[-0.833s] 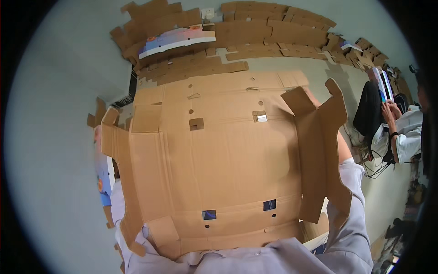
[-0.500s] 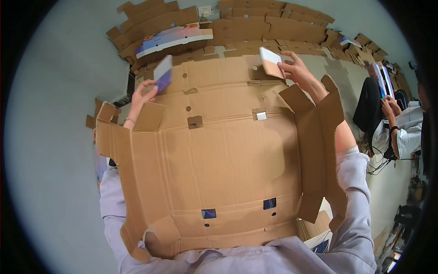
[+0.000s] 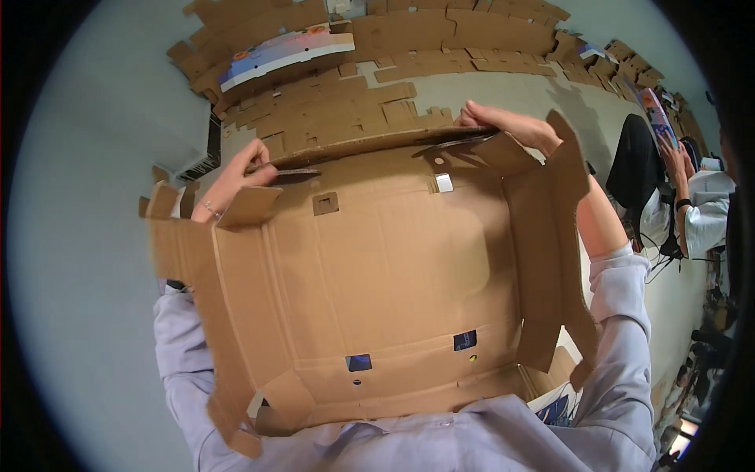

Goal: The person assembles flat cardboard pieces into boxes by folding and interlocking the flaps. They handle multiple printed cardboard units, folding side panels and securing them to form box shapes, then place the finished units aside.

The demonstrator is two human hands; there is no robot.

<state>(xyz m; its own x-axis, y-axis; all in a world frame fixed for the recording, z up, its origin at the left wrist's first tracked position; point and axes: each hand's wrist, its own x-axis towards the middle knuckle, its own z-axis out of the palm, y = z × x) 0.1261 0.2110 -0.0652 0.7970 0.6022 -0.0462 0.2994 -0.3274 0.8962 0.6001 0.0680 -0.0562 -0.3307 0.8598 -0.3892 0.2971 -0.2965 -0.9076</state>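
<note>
A large brown cardboard box point(image 3: 385, 244), partly folded, lies open in front of me with its plain inside up. Its far panel point(image 3: 354, 145) is raised and seen nearly edge-on. At that panel's left end my left hand point(image 3: 248, 167) is closed, with curled fingers on the cardboard. My right hand point(image 3: 491, 122) is closed at the right end, its fingertips partly hidden behind the panel. Narrow tabs lie folded inward beside both hands. The right side wall point(image 3: 546, 236) and left side wall point(image 3: 228, 275) stand up, with loose corner flaps.
Flattened cardboard pieces point(image 3: 330, 110) cover the floor beyond the box and lean along the far wall. A printed blue-and-white carton piece point(image 3: 287, 57) lies among them. At right, another person point(image 3: 696, 200) handles a printed box point(image 3: 657, 114) beside a black chair point(image 3: 633, 169).
The box's far panel has swung up and inward from lying flat. Both hands have come with it, and the printed sides of the end tabs are now out of sight.
</note>
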